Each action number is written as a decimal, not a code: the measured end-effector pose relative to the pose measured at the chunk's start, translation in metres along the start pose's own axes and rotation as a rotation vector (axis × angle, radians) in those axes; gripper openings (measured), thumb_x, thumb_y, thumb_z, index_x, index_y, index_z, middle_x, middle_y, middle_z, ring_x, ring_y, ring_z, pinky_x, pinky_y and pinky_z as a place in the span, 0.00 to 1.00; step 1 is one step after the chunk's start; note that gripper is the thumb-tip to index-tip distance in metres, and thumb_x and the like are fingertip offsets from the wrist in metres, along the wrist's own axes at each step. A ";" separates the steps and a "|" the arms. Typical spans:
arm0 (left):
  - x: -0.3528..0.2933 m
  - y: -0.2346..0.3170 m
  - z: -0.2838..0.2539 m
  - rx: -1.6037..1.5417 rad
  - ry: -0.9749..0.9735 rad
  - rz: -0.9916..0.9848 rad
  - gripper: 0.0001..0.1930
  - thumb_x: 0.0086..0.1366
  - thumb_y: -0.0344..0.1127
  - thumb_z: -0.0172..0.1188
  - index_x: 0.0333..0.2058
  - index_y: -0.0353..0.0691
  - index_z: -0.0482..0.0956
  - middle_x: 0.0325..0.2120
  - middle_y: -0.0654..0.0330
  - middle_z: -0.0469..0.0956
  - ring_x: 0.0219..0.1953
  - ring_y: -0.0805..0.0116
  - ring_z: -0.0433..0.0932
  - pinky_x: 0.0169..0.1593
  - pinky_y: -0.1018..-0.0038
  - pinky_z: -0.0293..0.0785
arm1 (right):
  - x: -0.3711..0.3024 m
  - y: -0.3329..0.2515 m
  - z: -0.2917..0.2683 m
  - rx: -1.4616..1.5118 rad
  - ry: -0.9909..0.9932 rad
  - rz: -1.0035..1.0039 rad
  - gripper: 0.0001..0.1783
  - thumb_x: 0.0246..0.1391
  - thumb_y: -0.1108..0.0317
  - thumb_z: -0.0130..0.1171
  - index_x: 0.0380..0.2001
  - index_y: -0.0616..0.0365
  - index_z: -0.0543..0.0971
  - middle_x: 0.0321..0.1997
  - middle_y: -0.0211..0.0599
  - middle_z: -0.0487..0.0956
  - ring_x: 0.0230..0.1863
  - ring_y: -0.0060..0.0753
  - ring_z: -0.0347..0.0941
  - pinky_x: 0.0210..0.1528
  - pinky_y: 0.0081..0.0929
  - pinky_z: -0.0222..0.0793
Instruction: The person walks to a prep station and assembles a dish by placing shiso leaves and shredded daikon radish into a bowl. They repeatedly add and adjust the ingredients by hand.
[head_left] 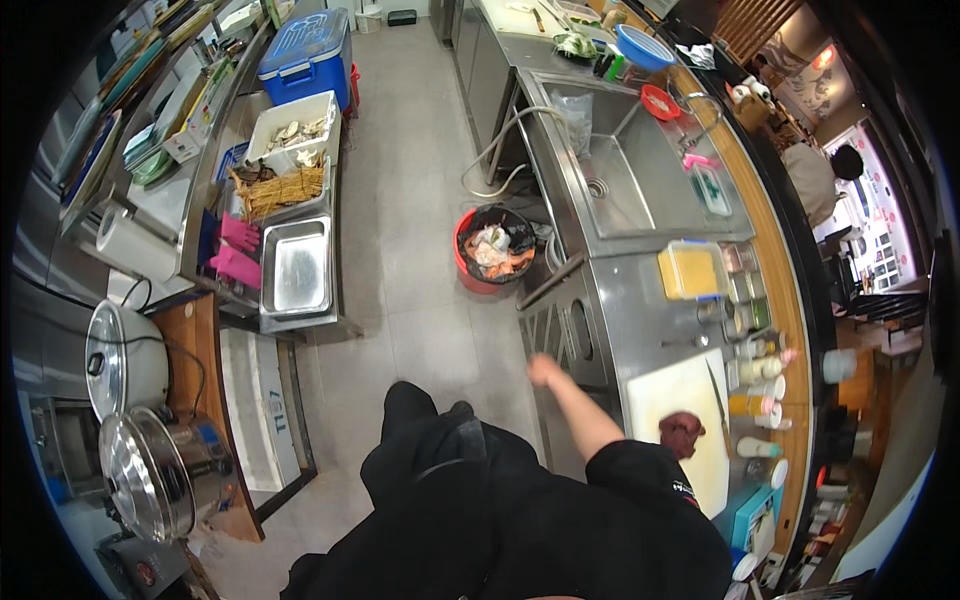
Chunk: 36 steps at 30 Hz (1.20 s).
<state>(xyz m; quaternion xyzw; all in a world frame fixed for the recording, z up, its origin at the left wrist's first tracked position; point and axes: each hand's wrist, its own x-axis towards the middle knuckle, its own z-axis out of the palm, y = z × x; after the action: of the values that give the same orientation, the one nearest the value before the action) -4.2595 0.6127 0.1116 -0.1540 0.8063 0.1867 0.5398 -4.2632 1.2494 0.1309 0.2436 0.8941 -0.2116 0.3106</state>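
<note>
My right hand [543, 370] hangs over the floor beside the steel counter, the bare forearm coming out of a black sleeve. Its fingers look curled into a loose fist, and nothing shows in them. Out of the picture is my left hand. To the right of my right arm, a white cutting board [650, 399] lies on the counter with a piece of dark red meat [682, 434] on it. Along the board's far right side lies a knife [717, 396]. Ahead of the hand stands a red bin [476, 279] lined with a black bag and holding scraps.
Right: a steel sink [636, 170], a lidded yellow-filled container [692, 271] and several seasoning bottles [760, 372]. Left: a steel tray [297, 268], pink gloves [237, 262], a blue cooler [305, 60] and a white cooker [125, 360]. A hose [497, 150] loops into the aisle.
</note>
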 end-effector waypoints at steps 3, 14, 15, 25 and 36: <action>0.020 0.062 -0.035 -0.011 0.006 0.004 0.17 0.68 0.42 0.56 0.48 0.34 0.79 0.48 0.43 0.80 0.49 0.44 0.80 0.53 0.53 0.76 | 0.101 -0.082 -0.146 0.516 0.388 -0.147 0.14 0.60 0.62 0.56 0.38 0.64 0.81 0.33 0.45 0.85 0.35 0.39 0.82 0.40 0.36 0.77; 0.221 0.540 -0.385 0.317 0.438 0.678 0.17 0.68 0.41 0.58 0.46 0.32 0.77 0.44 0.40 0.78 0.50 0.42 0.78 0.56 0.53 0.74 | 0.223 -0.119 -0.117 0.411 -0.038 0.326 0.33 0.55 0.51 0.62 0.56 0.65 0.76 0.64 0.58 0.74 0.66 0.58 0.69 0.67 0.48 0.65; 0.223 0.621 -0.419 0.282 0.445 0.780 0.15 0.68 0.40 0.57 0.45 0.34 0.78 0.44 0.40 0.78 0.50 0.42 0.78 0.55 0.54 0.74 | 0.209 -0.087 -0.093 0.375 0.058 0.376 0.30 0.57 0.53 0.60 0.54 0.67 0.76 0.56 0.61 0.78 0.54 0.55 0.79 0.55 0.49 0.75; 0.335 0.961 -0.647 0.132 0.309 1.089 0.13 0.75 0.41 0.52 0.40 0.35 0.77 0.34 0.53 0.82 0.36 0.62 0.81 0.41 0.65 0.77 | 0.246 -0.104 -0.115 0.896 -0.339 1.032 0.17 0.58 0.58 0.58 0.43 0.59 0.82 0.37 0.47 0.82 0.33 0.43 0.79 0.33 0.43 0.75; 0.370 1.040 -0.635 0.818 -0.133 0.485 0.16 0.73 0.45 0.52 0.45 0.39 0.80 0.40 0.49 0.82 0.42 0.54 0.80 0.49 0.61 0.77 | 0.644 -0.205 -0.655 0.858 0.813 -0.038 0.18 0.60 0.55 0.61 0.41 0.61 0.78 0.42 0.49 0.81 0.49 0.52 0.78 0.50 0.44 0.73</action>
<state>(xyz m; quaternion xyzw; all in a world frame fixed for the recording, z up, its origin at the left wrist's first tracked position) -5.3802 1.2169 0.1292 0.2755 0.7901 -0.0158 0.5474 -5.1191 1.6302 0.2233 0.3931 0.7801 -0.4495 -0.1869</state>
